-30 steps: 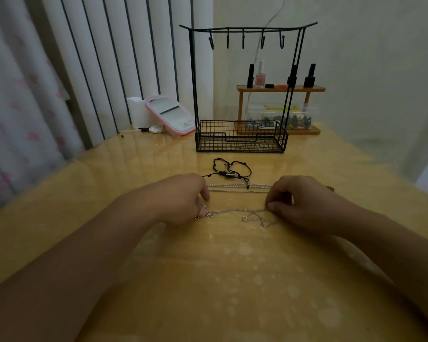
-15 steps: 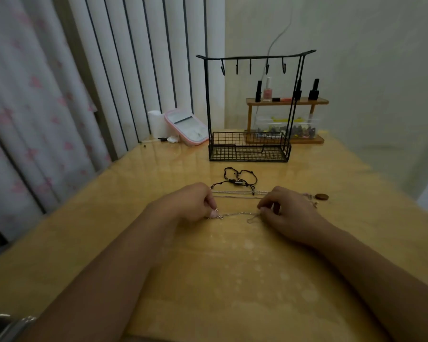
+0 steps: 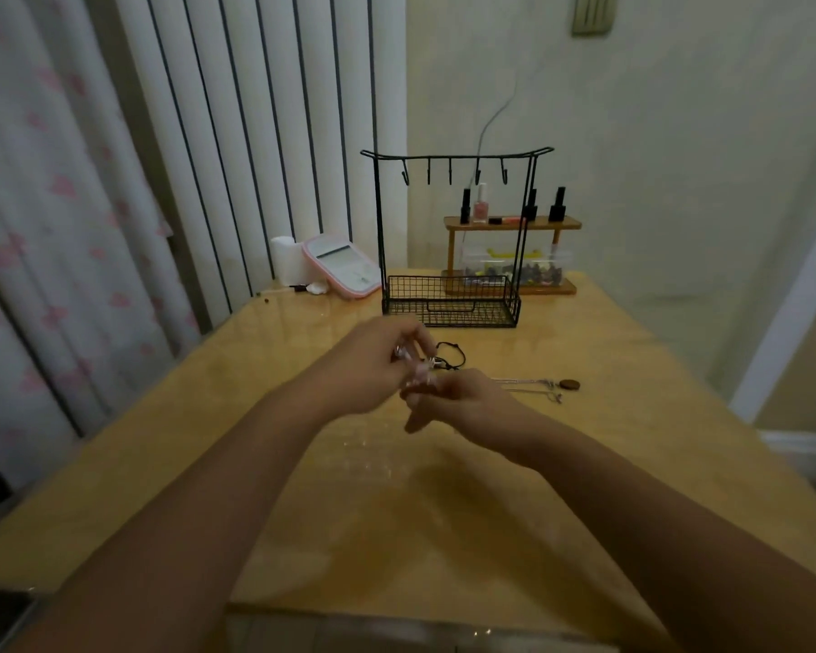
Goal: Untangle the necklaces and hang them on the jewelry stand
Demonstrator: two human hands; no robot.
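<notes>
No necklace hangs on the stand yet

The jewelry stand [image 3: 453, 238] has bare hooks, so the hanging is all left to do. The left hand [image 3: 378, 360] and right hand [image 3: 453, 402] are up over the table [image 3: 632, 464], fingers curled, pinching a silver chain [image 3: 418, 372] with pink bits. Both hands are blurry, so the chain is hard to see. A black cord necklace [image 3: 451, 360] and a thin chain necklace [image 3: 533, 386] lie behind them.

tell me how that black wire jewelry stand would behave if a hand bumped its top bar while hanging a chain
The jewelry stand is thin wire, tall over a narrow basket base, so it probably feels light and could tip or slide if bumped at the top bar. The glossy table likely offers little grip. The hooks look empty, so nothing adds weight; steadying the base seems wise.
</notes>
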